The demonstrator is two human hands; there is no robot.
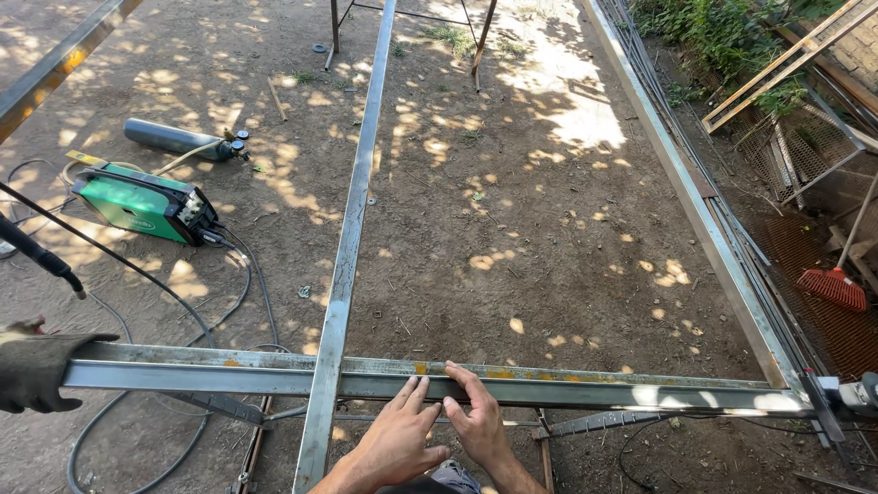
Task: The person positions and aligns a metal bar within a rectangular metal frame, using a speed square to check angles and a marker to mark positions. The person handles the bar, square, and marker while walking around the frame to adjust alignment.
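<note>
Both hands, left hand (395, 437) and right hand (476, 416), are pressing flat, fingers released, on the steel bar (585, 386).

Green welding machine (144, 207) on dirt, grey gas cylinder (176, 138) just beyond it, black cables (240, 274) trailing. Red rake (834, 286) at right.

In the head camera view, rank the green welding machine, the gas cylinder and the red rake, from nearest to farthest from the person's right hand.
From the right hand, resting on the steel cross tube:
1. Green welding machine, up left on the dirt.
2. Gas cylinder, left, beyond the welder.
The red rake, at the right edge, is too close to call against these two.
</note>
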